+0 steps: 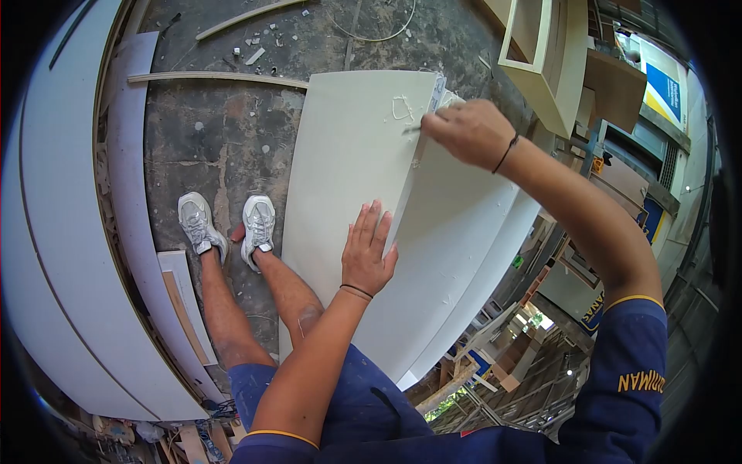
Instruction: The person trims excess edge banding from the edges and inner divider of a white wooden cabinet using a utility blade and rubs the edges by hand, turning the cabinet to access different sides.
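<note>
A long white panel (348, 147) stands in front of me, its narrow edge running toward the upper right. My left hand (368, 251) lies flat on it near this edge, fingers stretched and holding nothing. Up by the panel's far end, my right hand (470, 135) is closed round a thin grey blade-like tool (411, 130). Motion smears the tool, and its handle is hidden in my fist. Curled white shavings (403, 108) lie on the panel just beyond the blade. More white panel surface (456, 224) extends to the right of the edge.
Large white boards (62, 232) line the left side. Wooden strips (220, 78) and scraps lie on the stained concrete floor (185, 139). A pale wooden cabinet frame (545, 62) stands at the upper right. Stacked wood pieces (522, 356) are at the lower right.
</note>
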`<action>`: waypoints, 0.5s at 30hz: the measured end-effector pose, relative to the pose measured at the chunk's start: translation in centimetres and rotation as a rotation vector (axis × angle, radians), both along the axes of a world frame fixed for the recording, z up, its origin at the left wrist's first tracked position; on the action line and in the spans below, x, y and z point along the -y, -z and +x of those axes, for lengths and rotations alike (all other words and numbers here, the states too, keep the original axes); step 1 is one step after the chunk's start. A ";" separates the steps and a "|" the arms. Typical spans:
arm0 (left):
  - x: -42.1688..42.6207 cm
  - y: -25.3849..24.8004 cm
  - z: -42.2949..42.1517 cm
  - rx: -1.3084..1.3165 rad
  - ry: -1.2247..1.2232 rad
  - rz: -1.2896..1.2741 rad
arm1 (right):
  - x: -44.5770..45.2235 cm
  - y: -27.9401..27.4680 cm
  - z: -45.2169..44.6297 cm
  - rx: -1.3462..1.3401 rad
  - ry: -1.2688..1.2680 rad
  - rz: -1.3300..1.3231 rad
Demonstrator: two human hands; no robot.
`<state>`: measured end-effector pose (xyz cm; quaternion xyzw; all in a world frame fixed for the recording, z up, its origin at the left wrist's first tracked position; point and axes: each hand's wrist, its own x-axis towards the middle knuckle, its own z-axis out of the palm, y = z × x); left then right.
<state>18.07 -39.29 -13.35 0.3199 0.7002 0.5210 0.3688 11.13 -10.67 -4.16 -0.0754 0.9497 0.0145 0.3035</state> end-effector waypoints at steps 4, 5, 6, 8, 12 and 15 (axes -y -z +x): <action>0.1 0.0 0.2 -0.012 0.006 0.004 | -7.5 1.5 -4.0 -0.257 0.205 0.267; 0.1 0.1 0.0 -0.008 0.012 0.020 | -8.1 1.3 -4.3 -0.359 0.258 0.352; 0.0 0.1 -0.1 0.001 0.010 0.031 | -6.4 0.9 -3.7 -0.345 0.252 0.195; 0.1 0.4 0.6 0.006 -0.006 0.037 | -0.4 -0.2 -0.5 -0.225 0.207 -0.027; -0.1 0.3 0.6 0.006 -0.013 0.029 | 0.2 1.8 3.2 -0.260 0.139 -0.086; -0.2 0.4 0.6 -0.001 -0.030 0.069 | -5.0 2.8 -0.6 -0.277 0.346 0.226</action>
